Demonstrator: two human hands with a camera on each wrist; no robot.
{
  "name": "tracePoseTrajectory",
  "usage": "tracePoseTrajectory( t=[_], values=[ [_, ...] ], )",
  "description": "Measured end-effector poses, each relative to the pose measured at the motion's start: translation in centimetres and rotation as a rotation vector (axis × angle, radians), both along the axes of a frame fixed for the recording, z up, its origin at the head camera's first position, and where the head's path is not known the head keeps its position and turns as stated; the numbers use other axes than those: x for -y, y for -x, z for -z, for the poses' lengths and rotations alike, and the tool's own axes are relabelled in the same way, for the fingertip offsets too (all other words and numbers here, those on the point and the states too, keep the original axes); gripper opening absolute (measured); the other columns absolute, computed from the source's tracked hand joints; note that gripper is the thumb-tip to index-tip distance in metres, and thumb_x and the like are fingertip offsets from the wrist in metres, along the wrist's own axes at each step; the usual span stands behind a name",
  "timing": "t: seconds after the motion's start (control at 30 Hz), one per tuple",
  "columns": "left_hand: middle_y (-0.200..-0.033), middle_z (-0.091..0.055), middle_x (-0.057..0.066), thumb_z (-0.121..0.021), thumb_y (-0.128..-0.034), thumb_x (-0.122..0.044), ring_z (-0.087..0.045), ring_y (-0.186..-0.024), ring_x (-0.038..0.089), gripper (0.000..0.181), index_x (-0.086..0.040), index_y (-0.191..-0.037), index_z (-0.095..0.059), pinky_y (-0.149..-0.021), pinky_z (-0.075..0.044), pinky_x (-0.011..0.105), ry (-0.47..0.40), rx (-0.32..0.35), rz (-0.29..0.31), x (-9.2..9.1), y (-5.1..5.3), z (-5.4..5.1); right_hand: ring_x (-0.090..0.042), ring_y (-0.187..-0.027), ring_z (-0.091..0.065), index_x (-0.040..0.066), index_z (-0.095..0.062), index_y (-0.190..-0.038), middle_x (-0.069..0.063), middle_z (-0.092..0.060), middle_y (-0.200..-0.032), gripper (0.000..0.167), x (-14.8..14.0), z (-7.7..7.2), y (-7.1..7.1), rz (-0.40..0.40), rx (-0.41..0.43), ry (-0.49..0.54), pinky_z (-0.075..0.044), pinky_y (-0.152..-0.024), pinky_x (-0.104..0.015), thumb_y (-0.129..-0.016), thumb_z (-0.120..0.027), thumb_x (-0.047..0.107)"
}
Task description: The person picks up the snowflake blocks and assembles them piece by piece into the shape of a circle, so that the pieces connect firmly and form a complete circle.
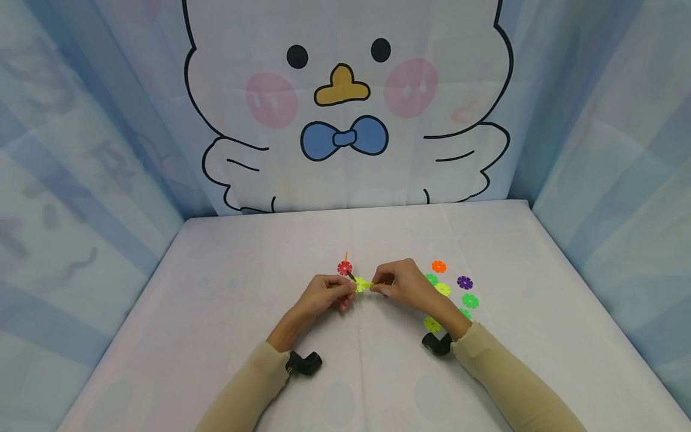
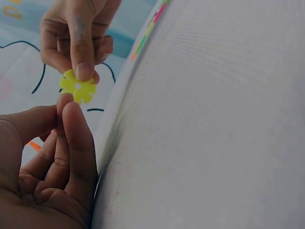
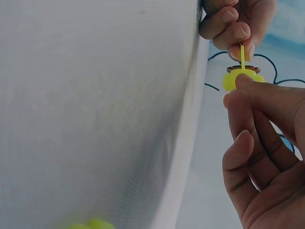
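Near the middle of the table, my left hand [image 1: 326, 294] pinches a yellow notched plastic disc [image 1: 360, 284] between thumb and fingertips. It belongs to a small chain with a dark brown disc [image 1: 351, 276] seen edge-on, a red disc [image 1: 344, 267] and an orange disc [image 1: 346, 257]. From the right, my right hand [image 1: 402, 283] pinches a second yellow disc [image 2: 80, 89] by its rim. In the right wrist view the left hand's yellow disc [image 3: 242, 56] stands edge-on, crosswise to the right hand's. The two discs meet; how deep their slots interlock, I cannot tell.
Loose notched discs lie right of the hands, partly behind the right forearm: an orange disc [image 1: 439, 266], a purple disc [image 1: 465, 282], a green disc [image 1: 470, 300], a yellow disc [image 1: 432, 324] and several others. Printed cloth [image 1: 345, 180] hangs behind the white table [image 1: 243, 252].
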State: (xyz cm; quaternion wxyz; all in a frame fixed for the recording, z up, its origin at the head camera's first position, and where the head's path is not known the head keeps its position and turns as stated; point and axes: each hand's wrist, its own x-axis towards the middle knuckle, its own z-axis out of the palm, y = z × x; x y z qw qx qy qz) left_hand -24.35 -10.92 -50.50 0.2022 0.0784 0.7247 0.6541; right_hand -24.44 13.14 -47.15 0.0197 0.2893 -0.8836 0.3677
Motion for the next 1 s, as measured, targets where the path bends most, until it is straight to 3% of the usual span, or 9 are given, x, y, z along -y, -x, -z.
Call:
tracePoseTrajectory(
  t=[0.27,0.63,1.0],
  values=[
    [-0.084,-0.075,-0.004,-0.071,-0.1017,-0.016,-0.063,-0.065,0.007,0.026,0.009,-0.110,-0.072,-0.062,-0.058,0.021,-0.036,0.010,-0.022,-0.3,-0.1,0.0,-0.002,-0.068,-0.062,0.016,-0.079,-0.084,0.004,-0.078,-0.080,0.010,0.1,0.0,-0.1,0.064,-0.012,-0.013,-0.053,-0.064,-0.019,-0.087,-0.088,0.015],
    [-0.088,-0.079,0.001,-0.074,-0.0995,-0.017,-0.067,-0.066,0.009,0.025,0.004,-0.112,-0.075,-0.064,-0.061,0.022,-0.033,0.023,-0.067,-0.2,0.0,0.0,-0.007,-0.074,-0.065,0.019,-0.079,-0.091,0.004,-0.079,-0.089,0.007,-1.3,-0.5,0.6,0.015,0.093,-0.032,-0.053,-0.064,-0.021,-0.090,-0.086,0.016],
    [-0.086,-0.077,-0.001,-0.073,-0.0993,-0.012,-0.065,-0.066,0.009,0.021,0.005,-0.111,-0.074,-0.063,-0.059,0.022,-0.057,0.025,-0.070,-0.2,-0.1,-0.1,-0.019,-0.083,-0.062,0.011,-0.078,-0.103,-0.007,-0.079,-0.102,0.015,-7.6,-1.5,3.0,0.271,0.184,-0.167,-0.052,-0.072,-0.028,-0.096,-0.079,0.024]
  ],
)
